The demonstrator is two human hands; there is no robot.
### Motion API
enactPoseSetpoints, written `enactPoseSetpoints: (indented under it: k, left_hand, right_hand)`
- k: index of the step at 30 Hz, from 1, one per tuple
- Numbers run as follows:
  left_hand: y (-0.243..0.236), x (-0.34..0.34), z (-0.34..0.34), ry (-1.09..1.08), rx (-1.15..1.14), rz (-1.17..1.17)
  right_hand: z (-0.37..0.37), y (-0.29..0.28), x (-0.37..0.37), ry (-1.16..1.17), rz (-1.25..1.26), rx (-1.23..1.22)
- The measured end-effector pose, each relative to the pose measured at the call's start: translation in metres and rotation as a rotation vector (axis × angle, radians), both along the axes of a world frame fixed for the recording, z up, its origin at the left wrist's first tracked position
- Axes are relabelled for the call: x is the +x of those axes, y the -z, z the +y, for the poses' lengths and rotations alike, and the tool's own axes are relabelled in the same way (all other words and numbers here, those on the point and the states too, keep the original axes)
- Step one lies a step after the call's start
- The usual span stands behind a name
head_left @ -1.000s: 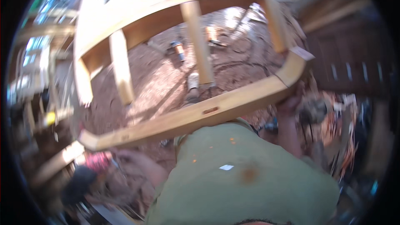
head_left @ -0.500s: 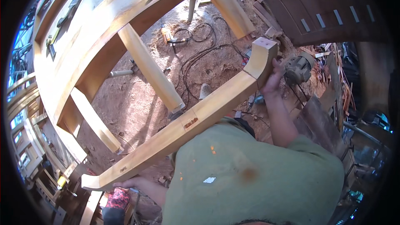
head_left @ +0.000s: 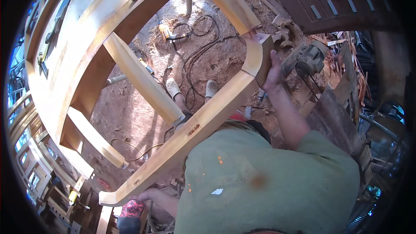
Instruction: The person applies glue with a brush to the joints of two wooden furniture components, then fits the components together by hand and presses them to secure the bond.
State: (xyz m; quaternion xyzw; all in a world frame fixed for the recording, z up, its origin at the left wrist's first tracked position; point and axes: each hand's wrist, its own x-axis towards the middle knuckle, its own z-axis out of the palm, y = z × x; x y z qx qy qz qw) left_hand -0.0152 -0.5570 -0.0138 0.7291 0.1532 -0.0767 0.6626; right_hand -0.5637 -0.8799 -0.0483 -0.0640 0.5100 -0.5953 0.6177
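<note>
Head view: both hands on a long, pale wooden beam with angled ends point(head_left: 216, 108). Beam held slantwise before the wearer's green cotton shirt point(head_left: 260, 160), off the open lower-right edge of a large, curved, pale wooden frame point(head_left: 138, 13). Left hand point(head_left: 144, 195) grips it near the lower-left end; right hand point(head_left: 274, 76) clasps the outer face at the upper-right bend.

Frame's straight middle bar point(head_left: 143, 78) ends just beside the beam, near a reddish-brown rectangular patch point(head_left: 193, 130). Thick right bar point(head_left: 227, 4) ends close to the beam's upper tip; contact unclear. Short left bar point(head_left: 95, 136) stands apart.

Judgement: step in hand looks like steadying the beam alongside the bar ends. Next move calls for both hands shifting together, without knocking the bars; footing clear of the black cable point(head_left: 187, 63).
</note>
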Motion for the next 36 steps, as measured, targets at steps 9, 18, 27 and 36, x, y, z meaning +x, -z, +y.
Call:
enactPoseSetpoints:
  k: [9, 18, 27, 36]
  left_hand:
    - [0.009, 0.003, 0.021, -0.016, 0.001, -0.005]
    - [0.014, 0.005, 0.036, -0.035, 0.006, -0.011]
    - [0.022, 0.009, 0.043, -0.05, 0.018, 0.0]
    - [0.027, 0.025, 0.044, -0.049, 0.031, -0.014]
  right_hand:
    - [-0.003, 0.007, 0.0, -0.073, -0.028, -0.01]
    - [-0.007, 0.025, -0.014, -0.104, -0.062, -0.052]
    - [-0.011, -0.004, 0.002, -0.118, 0.037, -0.039]
    - [-0.014, -0.013, 0.009, -0.086, 0.032, 0.0]
